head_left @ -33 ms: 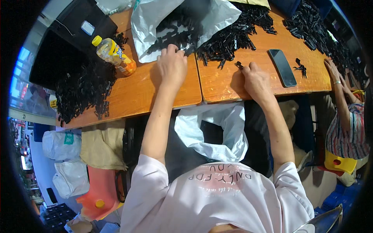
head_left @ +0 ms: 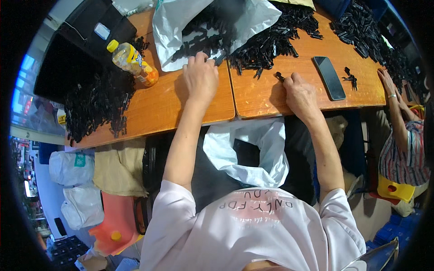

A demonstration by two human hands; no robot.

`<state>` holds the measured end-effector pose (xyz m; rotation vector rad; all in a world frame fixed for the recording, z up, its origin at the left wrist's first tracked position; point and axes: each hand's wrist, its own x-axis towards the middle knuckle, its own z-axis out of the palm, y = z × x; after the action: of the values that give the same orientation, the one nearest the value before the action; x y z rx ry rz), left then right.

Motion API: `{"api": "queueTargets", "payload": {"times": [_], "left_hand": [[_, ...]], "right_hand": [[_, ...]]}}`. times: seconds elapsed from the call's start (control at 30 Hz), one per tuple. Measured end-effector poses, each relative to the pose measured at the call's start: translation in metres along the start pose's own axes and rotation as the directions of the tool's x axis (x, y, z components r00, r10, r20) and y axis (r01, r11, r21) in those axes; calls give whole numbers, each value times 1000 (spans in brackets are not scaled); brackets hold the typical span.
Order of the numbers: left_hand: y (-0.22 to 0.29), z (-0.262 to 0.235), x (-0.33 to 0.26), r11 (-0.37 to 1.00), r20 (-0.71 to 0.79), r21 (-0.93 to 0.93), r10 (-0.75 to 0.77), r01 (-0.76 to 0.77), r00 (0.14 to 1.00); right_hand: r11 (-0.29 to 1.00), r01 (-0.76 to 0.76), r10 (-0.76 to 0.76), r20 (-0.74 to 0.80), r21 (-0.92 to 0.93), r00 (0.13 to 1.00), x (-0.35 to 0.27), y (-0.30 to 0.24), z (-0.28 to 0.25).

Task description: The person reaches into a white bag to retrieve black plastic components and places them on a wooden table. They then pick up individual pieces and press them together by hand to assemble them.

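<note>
Reaching with the left hand (head_left: 200, 77), its grip pinched on small black plastic clips (head_left: 266, 43) heaped by the crinkled white plastic bag (head_left: 172, 22), the person risked scattering them off the orange wooden surface (head_left: 153, 106), while the right hand (head_left: 299, 92) pressed one clip (head_left: 280, 76).

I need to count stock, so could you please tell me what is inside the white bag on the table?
The white bag holds small black parts spilling from its mouth; its folds hide the rest.
</note>
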<state>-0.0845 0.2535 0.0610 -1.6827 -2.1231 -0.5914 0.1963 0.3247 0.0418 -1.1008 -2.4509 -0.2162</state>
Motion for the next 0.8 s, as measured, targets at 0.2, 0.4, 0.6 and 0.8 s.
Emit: {"api": "queueTargets", "payload": {"times": [0.2, 0.4, 0.6, 0.8], "left_hand": [[-1, 1, -28, 998, -211, -10, 64, -68, 975], [32, -34, -45, 688, -41, -719, -191, 104, 981], [60, -71, -90, 242, 484, -849, -4, 471, 875], [62, -87, -111, 342, 317, -903, 120, 261, 941]], "right_hand": [[1000, -6, 6, -21, 15, 1000, -20, 0, -12], [766, 149, -68, -152, 625, 986, -32, -43, -44], [643, 216, -181, -128, 735, 975, -44, -65, -49], [581, 189, -153, -122, 791, 981, -56, -70, -52]]}}
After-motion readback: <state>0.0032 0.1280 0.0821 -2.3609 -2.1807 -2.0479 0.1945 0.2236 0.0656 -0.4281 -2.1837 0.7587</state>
